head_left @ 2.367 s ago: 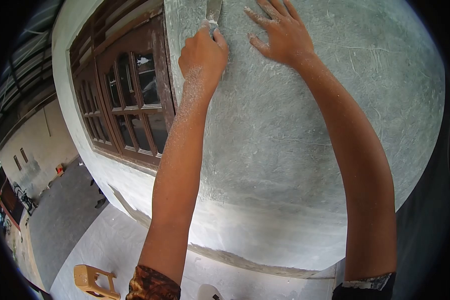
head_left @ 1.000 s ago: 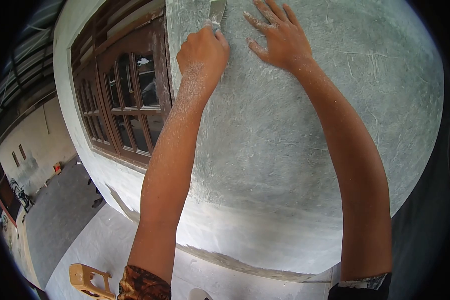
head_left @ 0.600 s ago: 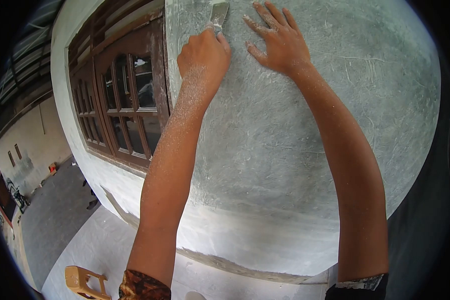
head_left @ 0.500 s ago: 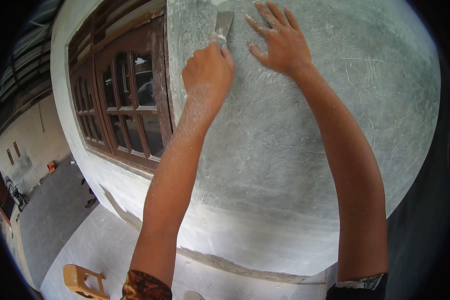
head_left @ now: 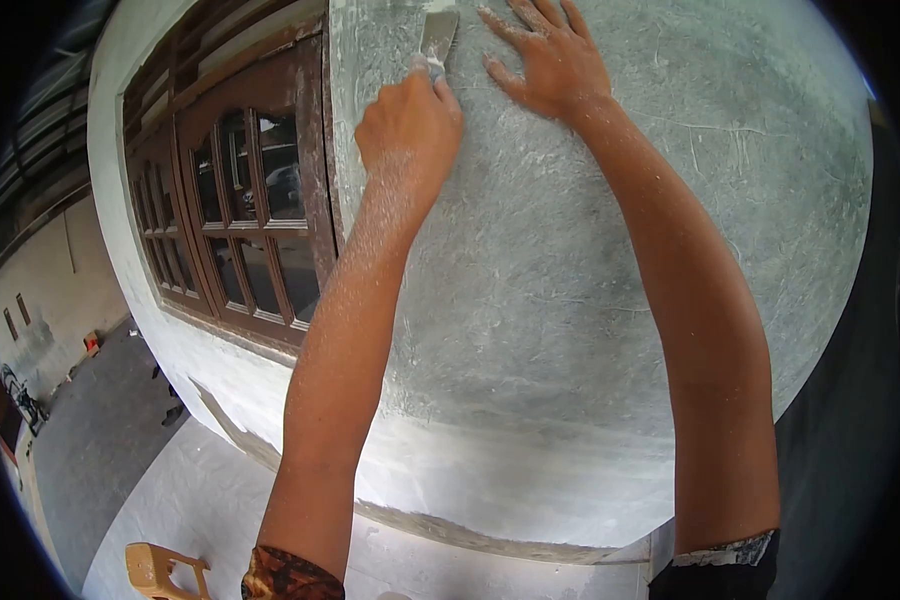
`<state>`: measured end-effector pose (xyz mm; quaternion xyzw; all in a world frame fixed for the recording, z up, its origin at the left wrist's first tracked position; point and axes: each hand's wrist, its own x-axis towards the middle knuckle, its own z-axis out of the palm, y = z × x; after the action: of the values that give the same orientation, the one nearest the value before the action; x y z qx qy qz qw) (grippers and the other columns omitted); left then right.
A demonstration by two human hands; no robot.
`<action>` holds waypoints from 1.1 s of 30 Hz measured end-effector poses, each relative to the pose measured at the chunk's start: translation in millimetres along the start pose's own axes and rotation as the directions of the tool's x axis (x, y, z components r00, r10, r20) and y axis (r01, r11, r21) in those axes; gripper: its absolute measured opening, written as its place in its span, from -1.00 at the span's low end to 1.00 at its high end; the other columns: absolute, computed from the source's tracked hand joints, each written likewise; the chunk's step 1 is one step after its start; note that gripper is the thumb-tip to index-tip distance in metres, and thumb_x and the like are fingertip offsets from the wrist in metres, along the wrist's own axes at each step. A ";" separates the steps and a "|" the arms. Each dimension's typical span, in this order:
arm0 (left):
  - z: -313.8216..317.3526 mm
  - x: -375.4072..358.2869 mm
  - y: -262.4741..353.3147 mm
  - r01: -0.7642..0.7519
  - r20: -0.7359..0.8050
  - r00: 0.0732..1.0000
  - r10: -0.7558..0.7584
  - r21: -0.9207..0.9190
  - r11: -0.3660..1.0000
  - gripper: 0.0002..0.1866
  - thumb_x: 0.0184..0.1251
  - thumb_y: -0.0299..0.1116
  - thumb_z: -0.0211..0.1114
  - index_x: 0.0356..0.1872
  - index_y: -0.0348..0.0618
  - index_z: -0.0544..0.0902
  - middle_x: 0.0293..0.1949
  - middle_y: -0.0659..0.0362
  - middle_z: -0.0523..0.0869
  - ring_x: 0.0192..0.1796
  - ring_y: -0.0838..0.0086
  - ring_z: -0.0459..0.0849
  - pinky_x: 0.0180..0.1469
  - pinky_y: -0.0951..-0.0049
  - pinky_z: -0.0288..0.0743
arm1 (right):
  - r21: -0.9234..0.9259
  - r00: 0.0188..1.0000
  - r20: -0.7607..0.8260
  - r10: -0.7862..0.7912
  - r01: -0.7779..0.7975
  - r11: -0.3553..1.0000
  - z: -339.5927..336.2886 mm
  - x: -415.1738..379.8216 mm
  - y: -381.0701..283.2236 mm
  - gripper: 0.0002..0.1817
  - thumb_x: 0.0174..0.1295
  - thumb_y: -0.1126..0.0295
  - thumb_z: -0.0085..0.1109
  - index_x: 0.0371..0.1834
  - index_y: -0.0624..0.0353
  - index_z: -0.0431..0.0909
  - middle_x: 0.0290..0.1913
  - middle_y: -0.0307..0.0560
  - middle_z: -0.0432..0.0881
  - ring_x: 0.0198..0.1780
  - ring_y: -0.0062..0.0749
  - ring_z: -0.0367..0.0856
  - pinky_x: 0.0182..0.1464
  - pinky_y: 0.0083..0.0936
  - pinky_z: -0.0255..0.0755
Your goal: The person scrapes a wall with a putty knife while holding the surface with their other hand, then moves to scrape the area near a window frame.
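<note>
My left hand (head_left: 410,125) is wrapped around the handle of a putty knife (head_left: 438,38), whose flat metal blade points up against the grey wall (head_left: 540,260). White dust coats the blade, that hand and its forearm. To the right of the knife, my right hand (head_left: 560,65) lies against the wall with its fingers spread, and its fingertips are whitened too. The wall's surface is rough, with scratches and pale streaks. The upper ends of some right-hand fingers reach the top edge of the view.
A brown wooden window (head_left: 235,190) with glass panes is set in the wall at left. Below stands a yellowish plastic stool (head_left: 155,570) on the pale tiled floor (head_left: 185,500). Farther left are a grey paved yard (head_left: 100,430) and another building wall (head_left: 55,290).
The view has shifted slightly, so both hands and the wall appear a little higher and farther left. My left hand still grips the putty knife; my right palm stays on the wall.
</note>
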<state>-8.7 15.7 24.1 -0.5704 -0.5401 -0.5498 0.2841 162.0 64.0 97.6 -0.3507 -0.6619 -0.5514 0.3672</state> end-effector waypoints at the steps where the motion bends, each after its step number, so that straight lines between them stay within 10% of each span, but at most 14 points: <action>1: -2.9 5.5 0.6 -0.016 -0.013 1.000 0.016 -0.001 1.000 -0.51 0.56 -0.07 0.10 0.34 -0.08 0.63 -0.07 -0.24 0.80 0.01 -0.18 0.79 0.08 -0.13 0.66 | -0.023 0.999 -0.035 0.020 -0.021 1.000 6.0 6.0 -2.5 -0.26 0.42 -0.07 0.13 0.62 -0.01 0.33 0.73 -0.03 0.05 0.75 -0.13 -0.12 0.74 -0.06 -0.31; 17: -1.5 -10.9 -12.2 -0.081 0.025 0.996 0.082 -0.038 0.996 -0.58 0.57 -0.22 0.16 0.24 -0.33 0.62 -0.20 -0.18 0.82 -0.10 -0.02 0.85 -0.08 -0.01 0.72 | -0.064 0.997 -0.059 0.048 -0.052 0.997 9.4 7.5 -7.8 -0.29 0.44 -0.01 0.09 0.61 0.02 0.34 0.73 0.00 0.06 0.75 -0.11 -0.10 0.73 -0.07 -0.28; 33: 8.2 11.7 -23.1 -0.092 -0.012 0.996 0.091 -0.114 0.989 -0.54 0.57 -0.13 0.12 0.31 -0.16 0.63 -0.19 -0.19 0.81 -0.08 -0.12 0.82 -0.03 -0.08 0.69 | -0.083 0.996 -0.046 0.073 -0.077 0.994 4.9 7.9 -13.1 -0.27 0.41 0.01 0.14 0.61 0.02 0.33 0.72 -0.01 0.10 0.74 -0.11 -0.07 0.73 -0.09 -0.26</action>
<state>-29.8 32.7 26.8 -0.6080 -0.4800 -0.5682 0.2775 146.3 67.4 97.7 -0.3787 -0.6161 -0.5723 0.3867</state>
